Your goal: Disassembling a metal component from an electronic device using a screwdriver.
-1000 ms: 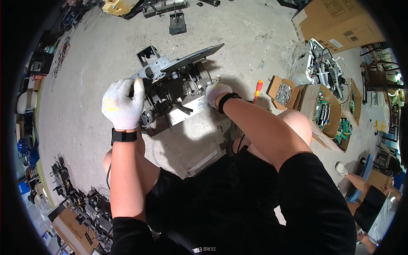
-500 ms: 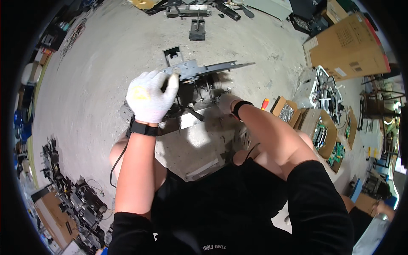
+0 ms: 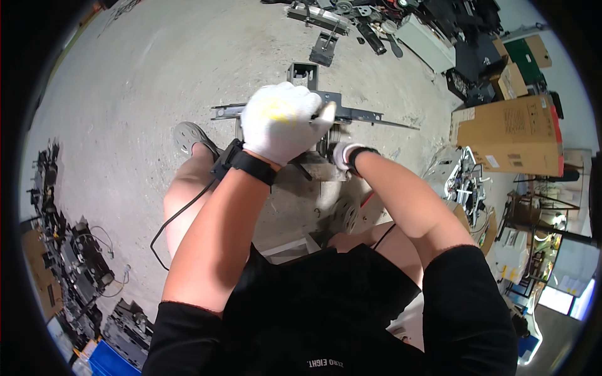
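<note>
A dark metal frame assembly (image 3: 364,115) stands on the floor between my knees, with a long flat rail running sideways and a square black bracket (image 3: 303,73) at its far side. My left hand (image 3: 281,122), in a white knit glove, is closed over the top of the frame, its thumb pressed toward the rail. Lower down on the right, my gloved right hand (image 3: 343,155) curls against the assembly's near right side; its fingertips are partly hidden. Much of the assembly's underside is covered by my left hand.
A small black metal part (image 3: 323,49) lies on the floor beyond the assembly. Dismantled machine parts (image 3: 78,257) are heaped at the left. A large cardboard box (image 3: 508,135) and a white wire-like frame (image 3: 465,178) stand at the right. My shoe (image 3: 343,216) is near the right hand.
My view has turned, shifting the surroundings. The assembly has swung around, so its rail now shows on both sides of my left hand. That hand has moved right along with it.
</note>
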The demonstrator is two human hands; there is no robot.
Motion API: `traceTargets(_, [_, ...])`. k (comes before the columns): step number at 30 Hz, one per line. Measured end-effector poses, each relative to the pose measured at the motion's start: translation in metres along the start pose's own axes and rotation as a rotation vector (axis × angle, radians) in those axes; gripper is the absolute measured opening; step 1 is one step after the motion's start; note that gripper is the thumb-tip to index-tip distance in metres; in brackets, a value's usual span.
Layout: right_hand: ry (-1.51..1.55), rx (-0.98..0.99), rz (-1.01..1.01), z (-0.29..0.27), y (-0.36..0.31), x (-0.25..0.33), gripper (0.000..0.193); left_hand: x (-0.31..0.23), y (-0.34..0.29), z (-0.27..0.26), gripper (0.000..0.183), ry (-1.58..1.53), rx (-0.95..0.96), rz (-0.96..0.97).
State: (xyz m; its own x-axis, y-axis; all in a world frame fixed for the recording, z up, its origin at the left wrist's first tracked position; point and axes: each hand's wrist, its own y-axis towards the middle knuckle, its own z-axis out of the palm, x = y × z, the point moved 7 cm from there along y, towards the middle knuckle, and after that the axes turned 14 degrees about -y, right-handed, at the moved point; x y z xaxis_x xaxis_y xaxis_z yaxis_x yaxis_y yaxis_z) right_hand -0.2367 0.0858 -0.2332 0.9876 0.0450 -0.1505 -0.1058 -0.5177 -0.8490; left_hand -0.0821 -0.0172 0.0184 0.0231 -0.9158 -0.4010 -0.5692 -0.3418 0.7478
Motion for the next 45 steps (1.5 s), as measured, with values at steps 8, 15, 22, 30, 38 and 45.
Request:
traceTargets(8, [0.16, 0.257, 0.117, -0.031, -0.018, 0.024, 0.029, 0.015, -0.017, -0.019, 0.023, 0.003, -0.044, -0.047])
traceTargets(15, [0.699, 0.239, 0.129, 0.07, 0.03, -0.017, 0.015, 0.012, -0.01, -0.014, 0.024, -0.071, -0.067, -0.046])
traceTargets(22, [-0.131, -0.102, -0.252, 0.07, 0.031, -0.021, 0.019, 0.004, -0.002, -0.008, 0.024, -0.091, -0.119, -0.053])
traceTargets(30, [0.84, 0.192, 0.101, 0.046, -0.038, 0.008, 0.04, 0.009, -0.006, -0.013, 0.023, -0.016, -0.061, -0.08])
traceTargets(38, [0.462, -0.404, 0.218, 0.028, -0.074, 0.024, 0.035, 0.008, -0.006, -0.009, 0.024, -0.011, -0.062, -0.061])
traceTargets(45, [0.529, -0.583, 0.224, 0.025, -0.094, 0.037, 0.032, 0.008, -0.005, -0.009, 0.023, 0.003, -0.085, -0.045])
